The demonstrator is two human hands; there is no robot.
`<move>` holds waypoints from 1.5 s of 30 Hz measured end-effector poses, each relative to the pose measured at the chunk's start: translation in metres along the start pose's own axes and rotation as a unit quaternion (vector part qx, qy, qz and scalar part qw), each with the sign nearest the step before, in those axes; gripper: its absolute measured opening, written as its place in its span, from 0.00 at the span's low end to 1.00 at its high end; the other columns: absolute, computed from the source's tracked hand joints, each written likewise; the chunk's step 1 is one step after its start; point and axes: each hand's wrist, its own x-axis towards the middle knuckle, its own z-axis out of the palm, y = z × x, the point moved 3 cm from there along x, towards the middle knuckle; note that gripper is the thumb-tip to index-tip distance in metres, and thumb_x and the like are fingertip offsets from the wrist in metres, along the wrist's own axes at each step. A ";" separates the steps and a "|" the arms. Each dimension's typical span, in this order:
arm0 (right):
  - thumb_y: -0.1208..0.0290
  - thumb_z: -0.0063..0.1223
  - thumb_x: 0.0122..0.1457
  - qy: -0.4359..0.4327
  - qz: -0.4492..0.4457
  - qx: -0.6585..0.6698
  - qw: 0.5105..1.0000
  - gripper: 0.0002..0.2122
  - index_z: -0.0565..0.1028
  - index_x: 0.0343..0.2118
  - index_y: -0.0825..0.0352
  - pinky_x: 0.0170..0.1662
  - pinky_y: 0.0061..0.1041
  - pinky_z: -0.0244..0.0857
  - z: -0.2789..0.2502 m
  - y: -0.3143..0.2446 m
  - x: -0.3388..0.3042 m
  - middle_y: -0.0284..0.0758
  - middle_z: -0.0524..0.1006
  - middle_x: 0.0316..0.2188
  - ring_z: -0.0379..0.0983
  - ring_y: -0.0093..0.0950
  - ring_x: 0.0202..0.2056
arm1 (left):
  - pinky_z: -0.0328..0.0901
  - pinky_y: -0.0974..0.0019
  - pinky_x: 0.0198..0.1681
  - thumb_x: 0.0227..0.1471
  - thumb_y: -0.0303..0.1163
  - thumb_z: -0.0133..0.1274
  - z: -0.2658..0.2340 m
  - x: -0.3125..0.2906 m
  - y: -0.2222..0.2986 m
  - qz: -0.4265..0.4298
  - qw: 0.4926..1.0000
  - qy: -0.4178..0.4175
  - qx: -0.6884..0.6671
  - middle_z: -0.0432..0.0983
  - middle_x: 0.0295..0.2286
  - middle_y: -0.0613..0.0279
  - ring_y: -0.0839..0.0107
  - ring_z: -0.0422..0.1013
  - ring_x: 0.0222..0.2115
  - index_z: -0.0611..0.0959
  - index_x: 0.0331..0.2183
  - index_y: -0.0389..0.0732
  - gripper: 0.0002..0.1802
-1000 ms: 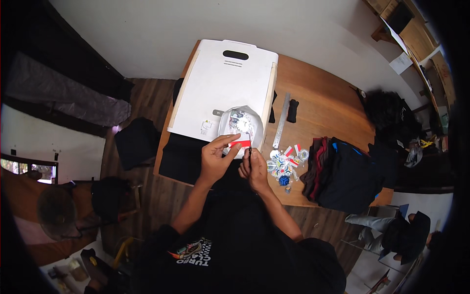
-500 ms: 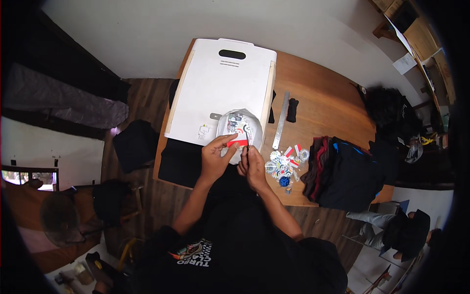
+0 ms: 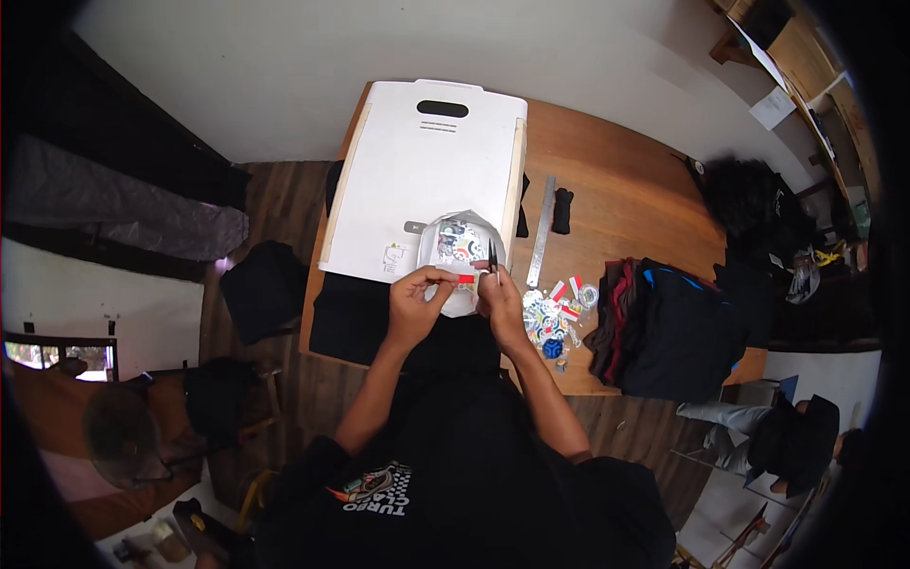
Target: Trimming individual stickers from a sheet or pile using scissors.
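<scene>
My left hand (image 3: 415, 302) pinches a small red-and-white piece (image 3: 465, 280), which looks like paper or a sticker, over a round whitish container (image 3: 499, 237). Inside the container lie patterned cut pieces (image 3: 457, 232). Beside the piece, my right hand (image 3: 503, 305) grips small dark scissors (image 3: 493, 256) with the blades pointing away from me. Its fingertips are close to the piece; whether they touch it I cannot tell. The container overlaps the near right part of a large white board-like panel (image 3: 417, 180) with a dark slot at its far end.
Right of the container, a metal ruler (image 3: 542, 232) and a rolled black cloth (image 3: 563, 211) lie on the wooden table (image 3: 626, 190). Nearer are loose colourful cutouts (image 3: 545, 322) and a stack of folded dark garments (image 3: 678, 332). Another person (image 3: 782, 441) is at the far right.
My right hand has shifted slightly right, and the scissor blades now show, raised and apart from the red-and-white piece. Less red shows at my left fingertips. The view has shifted slightly.
</scene>
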 end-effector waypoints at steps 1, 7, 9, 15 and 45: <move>0.62 0.45 0.69 0.009 -0.024 -0.085 0.996 0.14 0.71 0.49 0.69 0.27 0.16 0.53 0.001 -0.002 0.003 0.22 0.59 0.22 0.56 0.13 0.23 | 0.70 0.74 0.43 0.54 0.17 0.59 -0.003 0.001 -0.001 0.015 0.999 -0.030 0.014 0.81 0.37 0.55 0.76 0.76 0.39 0.82 0.39 0.29 0.08; 0.67 0.62 0.61 0.106 -0.057 -0.144 0.982 0.09 0.75 0.33 0.66 0.26 0.13 0.48 -0.026 -0.028 0.006 0.17 0.61 0.20 0.53 0.10 0.22 | 0.71 0.75 0.41 0.52 0.17 0.62 0.039 0.008 0.013 -0.035 0.999 0.039 -0.008 0.83 0.34 0.53 0.76 0.78 0.35 0.79 0.45 0.30 0.18; 0.73 0.61 0.61 0.130 -0.013 -0.185 0.974 0.08 0.73 0.32 0.69 0.34 0.10 0.61 -0.012 -0.003 -0.002 0.25 0.70 0.28 0.62 0.11 0.30 | 0.71 0.75 0.41 0.52 0.17 0.62 0.014 0.005 0.015 -0.042 0.999 0.020 0.004 0.83 0.33 0.53 0.76 0.78 0.34 0.79 0.46 0.30 0.18; 0.71 0.62 0.61 0.178 -0.052 -0.106 0.977 0.09 0.73 0.32 0.69 0.32 0.11 0.59 -0.005 0.015 -0.012 0.24 0.70 0.27 0.61 0.11 0.29 | 0.72 0.75 0.41 0.52 0.17 0.61 -0.005 0.001 0.001 -0.089 0.996 -0.026 -0.016 0.83 0.33 0.52 0.74 0.79 0.34 0.78 0.48 0.29 0.20; 0.66 0.61 0.61 0.168 0.009 0.015 0.986 0.10 0.74 0.37 0.67 0.21 0.14 0.51 -0.005 0.014 -0.013 0.21 0.68 0.20 0.59 0.11 0.18 | 0.68 0.78 0.38 0.56 0.22 0.60 0.003 -0.004 0.007 -0.089 0.995 -0.048 -0.021 0.80 0.33 0.62 0.81 0.74 0.32 0.84 0.40 0.30 0.09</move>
